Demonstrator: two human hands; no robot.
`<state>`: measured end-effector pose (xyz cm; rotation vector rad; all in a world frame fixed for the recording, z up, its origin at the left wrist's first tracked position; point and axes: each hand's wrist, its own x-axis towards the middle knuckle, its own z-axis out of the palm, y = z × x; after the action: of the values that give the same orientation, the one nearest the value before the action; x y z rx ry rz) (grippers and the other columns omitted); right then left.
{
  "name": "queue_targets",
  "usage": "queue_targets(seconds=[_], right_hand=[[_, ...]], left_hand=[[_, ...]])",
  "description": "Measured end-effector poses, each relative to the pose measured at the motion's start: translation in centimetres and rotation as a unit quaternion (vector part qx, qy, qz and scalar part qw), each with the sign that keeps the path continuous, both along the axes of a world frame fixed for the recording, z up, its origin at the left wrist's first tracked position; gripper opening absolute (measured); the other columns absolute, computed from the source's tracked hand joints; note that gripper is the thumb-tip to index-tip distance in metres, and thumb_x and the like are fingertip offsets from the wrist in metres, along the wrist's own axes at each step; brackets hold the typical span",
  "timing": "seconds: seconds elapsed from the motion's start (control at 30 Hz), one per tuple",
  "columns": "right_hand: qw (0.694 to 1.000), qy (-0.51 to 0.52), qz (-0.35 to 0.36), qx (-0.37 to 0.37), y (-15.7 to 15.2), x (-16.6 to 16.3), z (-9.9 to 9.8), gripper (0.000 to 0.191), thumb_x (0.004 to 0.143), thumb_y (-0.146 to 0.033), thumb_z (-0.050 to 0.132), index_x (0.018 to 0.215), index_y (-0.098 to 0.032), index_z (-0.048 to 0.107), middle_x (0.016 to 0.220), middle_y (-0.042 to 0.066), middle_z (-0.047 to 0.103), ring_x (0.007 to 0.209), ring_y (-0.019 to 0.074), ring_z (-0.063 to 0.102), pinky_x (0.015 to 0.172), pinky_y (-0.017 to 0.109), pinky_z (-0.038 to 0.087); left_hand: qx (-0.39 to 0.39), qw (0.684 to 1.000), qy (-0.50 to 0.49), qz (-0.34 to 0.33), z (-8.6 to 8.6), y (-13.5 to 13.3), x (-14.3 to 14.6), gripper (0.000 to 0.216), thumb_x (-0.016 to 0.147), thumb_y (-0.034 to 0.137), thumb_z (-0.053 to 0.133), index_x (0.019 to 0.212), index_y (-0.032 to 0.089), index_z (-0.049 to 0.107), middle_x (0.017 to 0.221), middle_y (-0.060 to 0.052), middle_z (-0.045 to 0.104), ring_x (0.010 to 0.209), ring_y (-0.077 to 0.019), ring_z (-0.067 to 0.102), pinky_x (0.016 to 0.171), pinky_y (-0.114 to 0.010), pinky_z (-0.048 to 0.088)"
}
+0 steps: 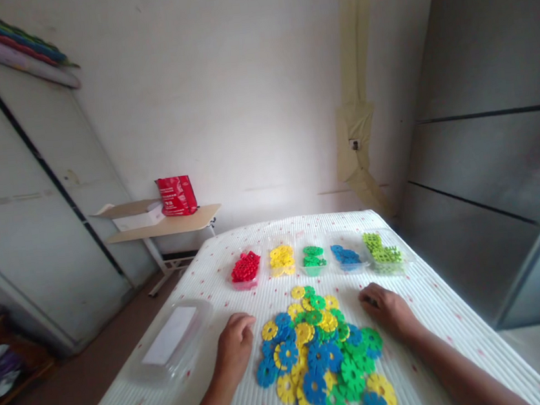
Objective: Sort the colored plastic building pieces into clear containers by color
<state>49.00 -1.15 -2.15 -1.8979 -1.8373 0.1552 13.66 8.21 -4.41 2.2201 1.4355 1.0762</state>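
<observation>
A loose pile of notched plastic discs [318, 355] in blue, yellow and green lies on the table in front of me. My left hand [236, 341] rests on the cloth left of the pile, its fingers curled in, apart from the discs. On the other side, my right hand [388, 308] lies on the table with its fingers bent under; no piece shows in it. Beyond the pile stands a row of clear tubs: red pieces [245, 267], yellow discs [282, 260], green discs [313, 257], blue pieces [345, 255] and light green lattice pieces [381, 249].
A clear plastic container [182, 336] with a white rectangle on it lies at the table's left. The white tablecloth [200, 272] is ribbed with red specks. Behind, a small desk [189, 220] holds a white box [137, 215] and a red bag [177, 196]. Grey cabinets flank both sides.
</observation>
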Motion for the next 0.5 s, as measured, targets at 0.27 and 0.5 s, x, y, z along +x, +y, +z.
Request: queue_targets(seconds=[0.27, 0.5], right_hand=[[0.988, 0.068, 0.124, -0.067, -1.2, -1.0, 2.5, 0.025, 0.077, -0.037, 0.051, 0.09, -0.019, 0.064, 0.087, 0.006, 0.063, 0.076, 0.0169, 0.058, 0.067, 0.026, 0.043], [0.981, -0.021, 0.169, -0.089, -1.9, -3.6, 3.6, 0.021, 0.068, -0.038, 0.063, 0.081, -0.021, 0.064, 0.082, 0.002, 0.059, 0.078, 0.0184, 0.055, 0.065, 0.025, 0.039]], left_hand=[[-0.008, 1.0, -0.024, 0.005, -0.3, 0.3, 0.0, 0.026, 0.072, 0.016, 0.04, 0.079, 0.02, 0.064, 0.086, -0.004, 0.066, 0.086, -0.0169, 0.062, 0.081, -0.03, 0.05], [-0.008, 1.0, -0.024, 0.006, -0.3, 0.2, -0.1, 0.026, 0.072, 0.015, 0.04, 0.079, 0.019, 0.065, 0.086, -0.005, 0.066, 0.085, -0.0166, 0.063, 0.081, -0.03, 0.05]])
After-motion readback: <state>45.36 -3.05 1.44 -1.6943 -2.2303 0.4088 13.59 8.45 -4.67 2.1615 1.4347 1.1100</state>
